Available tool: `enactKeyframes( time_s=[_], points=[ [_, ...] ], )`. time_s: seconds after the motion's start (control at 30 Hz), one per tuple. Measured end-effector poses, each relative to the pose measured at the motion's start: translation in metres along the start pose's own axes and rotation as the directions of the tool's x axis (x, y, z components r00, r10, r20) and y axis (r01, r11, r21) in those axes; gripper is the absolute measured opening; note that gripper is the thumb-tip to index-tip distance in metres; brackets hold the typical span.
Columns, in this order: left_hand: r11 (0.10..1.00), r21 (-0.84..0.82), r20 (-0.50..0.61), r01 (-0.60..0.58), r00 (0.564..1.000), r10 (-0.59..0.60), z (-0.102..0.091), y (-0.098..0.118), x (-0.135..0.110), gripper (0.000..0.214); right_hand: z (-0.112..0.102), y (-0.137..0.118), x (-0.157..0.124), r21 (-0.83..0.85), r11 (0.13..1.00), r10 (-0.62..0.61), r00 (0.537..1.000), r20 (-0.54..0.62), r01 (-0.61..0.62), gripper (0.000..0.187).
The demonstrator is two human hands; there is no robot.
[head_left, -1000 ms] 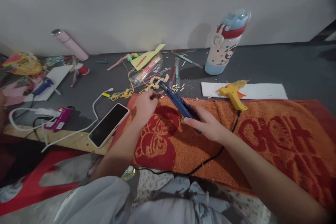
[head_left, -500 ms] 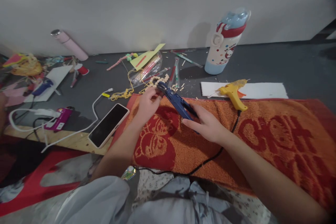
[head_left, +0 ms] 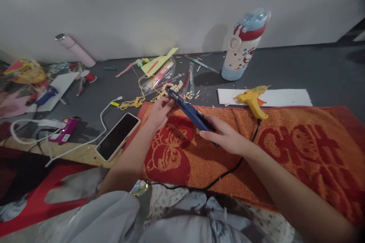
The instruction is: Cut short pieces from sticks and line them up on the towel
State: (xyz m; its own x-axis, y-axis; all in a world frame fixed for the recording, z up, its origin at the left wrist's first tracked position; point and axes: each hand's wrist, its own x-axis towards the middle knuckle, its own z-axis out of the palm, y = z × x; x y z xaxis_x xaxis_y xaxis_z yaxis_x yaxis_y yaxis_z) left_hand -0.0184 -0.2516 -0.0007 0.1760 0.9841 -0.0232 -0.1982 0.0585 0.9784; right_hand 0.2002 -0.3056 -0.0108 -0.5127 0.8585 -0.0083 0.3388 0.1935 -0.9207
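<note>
My right hand (head_left: 224, 133) is wrapped round the handles of a blue hand tool (head_left: 191, 114), which looks like a plier-type cutter. The tool slants up and left above the orange towel (head_left: 216, 167). At its far end, my left hand (head_left: 161, 112) has its fingers pinched together close to the jaws. Whatever lies between those fingers is too small or hidden to name. Just beyond the jaws are a pale beaded-looking strip (head_left: 171, 88) and several short stick pieces (head_left: 192, 95).
A yellow glue gun (head_left: 253, 100) lies across a white board (head_left: 288, 97), its cord running over the towel. Behind stands a water bottle (head_left: 241, 51). To the left are a phone (head_left: 118, 136), a purple power adapter (head_left: 65, 130), yellow yarn (head_left: 134, 102) and a pink flask (head_left: 76, 50).
The tool's handles have come closer together in my right hand. Its head has tipped slightly left, and my left hand has shifted a little with it.
</note>
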Motion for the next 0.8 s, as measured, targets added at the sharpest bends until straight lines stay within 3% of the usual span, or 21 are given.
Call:
enactKeyframes(
  time_s=[0.47,0.8],
  points=[
    [0.999,-0.051,-0.060,-0.007,0.998,0.003,-0.0046,-0.0057,0.0021,0.039,-0.0018,-0.0003,-0.0010,0.012,1.000,-0.013,1.000,0.014,0.013,0.048],
    [0.989,-0.148,-0.040,-0.022,0.999,0.016,-0.0037,-0.0068,0.0027,0.034,-0.0021,-0.0021,-0.0005,0.020,1.000,-0.018,0.999,0.031,0.018,0.048]
  ],
)
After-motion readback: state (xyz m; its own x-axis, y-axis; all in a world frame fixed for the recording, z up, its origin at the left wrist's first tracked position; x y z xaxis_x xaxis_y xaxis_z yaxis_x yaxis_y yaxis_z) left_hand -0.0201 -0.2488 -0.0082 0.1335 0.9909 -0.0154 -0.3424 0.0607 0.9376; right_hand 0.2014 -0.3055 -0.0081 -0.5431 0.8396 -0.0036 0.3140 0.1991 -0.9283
